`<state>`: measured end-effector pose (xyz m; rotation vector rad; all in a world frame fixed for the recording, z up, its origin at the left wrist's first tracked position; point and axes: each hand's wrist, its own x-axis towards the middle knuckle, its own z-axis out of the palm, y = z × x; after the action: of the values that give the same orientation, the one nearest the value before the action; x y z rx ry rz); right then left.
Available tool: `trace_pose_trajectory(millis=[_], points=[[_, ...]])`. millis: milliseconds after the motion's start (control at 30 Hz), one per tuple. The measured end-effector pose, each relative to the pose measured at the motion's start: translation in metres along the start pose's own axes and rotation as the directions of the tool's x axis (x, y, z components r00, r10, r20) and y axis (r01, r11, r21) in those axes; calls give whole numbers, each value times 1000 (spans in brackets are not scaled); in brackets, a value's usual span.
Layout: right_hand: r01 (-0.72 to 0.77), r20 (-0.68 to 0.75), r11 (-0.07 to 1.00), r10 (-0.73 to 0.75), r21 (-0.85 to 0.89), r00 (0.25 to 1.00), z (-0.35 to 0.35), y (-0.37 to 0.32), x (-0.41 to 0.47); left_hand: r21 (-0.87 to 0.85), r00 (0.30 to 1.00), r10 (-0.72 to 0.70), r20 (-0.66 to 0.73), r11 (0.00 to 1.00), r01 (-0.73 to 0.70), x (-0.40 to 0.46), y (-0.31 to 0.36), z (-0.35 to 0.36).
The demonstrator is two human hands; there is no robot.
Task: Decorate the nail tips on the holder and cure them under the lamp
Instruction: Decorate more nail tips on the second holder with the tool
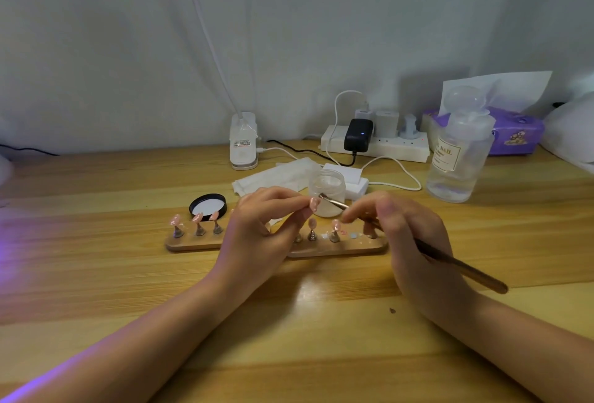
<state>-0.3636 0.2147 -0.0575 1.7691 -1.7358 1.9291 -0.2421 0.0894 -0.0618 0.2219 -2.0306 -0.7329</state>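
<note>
A long wooden holder (193, 243) lies across the table with several pink nail tips on small metal stands (197, 226). My left hand (260, 226) pinches one pink nail tip (314, 204) above the holder's middle. My right hand (408, 235) grips a thin brown brush (463, 269); its bristle end (323, 197) touches that held tip. A white clip-on lamp (243, 142) stands at the back of the table. Purple light falls on the table's left edge.
A small open jar (328, 192) stands just behind the hands, its black lid (207, 206) to the left. White wipes (276, 174), a power strip (376, 145) with cables, a clear pump bottle (456, 158) and a purple tissue pack (514, 132) sit behind.
</note>
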Motion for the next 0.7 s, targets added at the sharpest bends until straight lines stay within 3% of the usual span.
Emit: trace_pose_trajectory(millis=[167,333,533,700], points=[[19,68,1000,-19,-13,998,1,1,-1,16,1000,2,8,1000,-2,0,-1,0],[37,3,997,-37,71,999,-2,-1,-3,7,1000,-10,-2,1000,10,0,2,0],[47,28,994,-45,-99,999,1,0,1,18,999,-33,-13,999,33,0,4,0],[33,-11,999,-32,18,999,-2,1,-2,11,999,-41,-14,999,42,0,5,-1]])
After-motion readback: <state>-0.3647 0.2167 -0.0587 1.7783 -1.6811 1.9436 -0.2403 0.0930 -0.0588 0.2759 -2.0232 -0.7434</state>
